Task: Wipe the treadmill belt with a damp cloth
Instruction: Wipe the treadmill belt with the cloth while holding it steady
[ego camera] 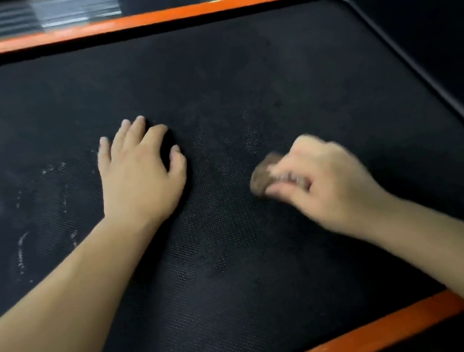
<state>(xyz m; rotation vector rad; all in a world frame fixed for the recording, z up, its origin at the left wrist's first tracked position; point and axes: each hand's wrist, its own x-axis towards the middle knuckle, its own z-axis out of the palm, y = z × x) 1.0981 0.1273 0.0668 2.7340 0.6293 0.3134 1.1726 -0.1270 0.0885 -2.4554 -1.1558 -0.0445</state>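
Your black textured treadmill belt [238, 252] carries whitish streaks [52, 182] just left of your left hand [140, 173], which rests on it; your right hand [327, 180] grips a brown cloth [263, 175] against it.

Both bare forearms come in from the near edge of the belt [236, 66]. Left hand [140, 173] is flat, palm down, fingers loosely spread, around mid-belt. Right hand [318, 179] is pretty blurry, with its fingers curled round a brown cloth [263, 175].
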